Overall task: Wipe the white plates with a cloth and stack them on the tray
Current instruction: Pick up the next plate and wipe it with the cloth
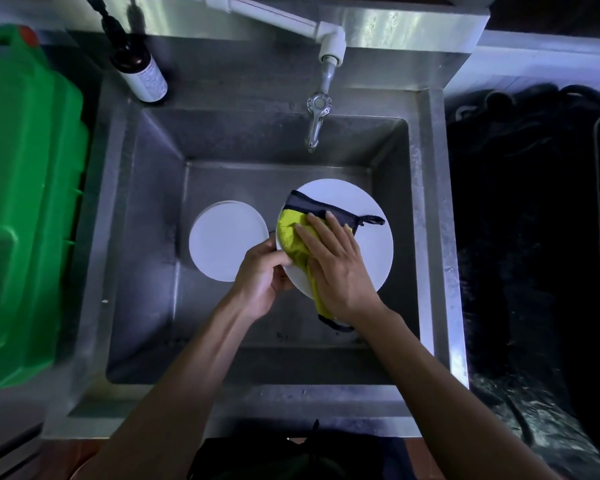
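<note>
steel sink (146, 237): my left hand (262, 271) grips the plate (371, 251) rim; my right hand (336, 265) (fingers flat) presses the cloth (291, 233) on it.

Steel sink (426, 202), white plate (222, 244) inside.

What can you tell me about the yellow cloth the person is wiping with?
The cloth is yellow-green and looks soft, like towelling, with dark trim and a small dark loop at its right corner. It lies crumpled on the held white plate over the sink. The right hand presses it flat against the plate, and one end hangs past the plate's near rim. The left hand grips the plate's edge beside it.
</note>
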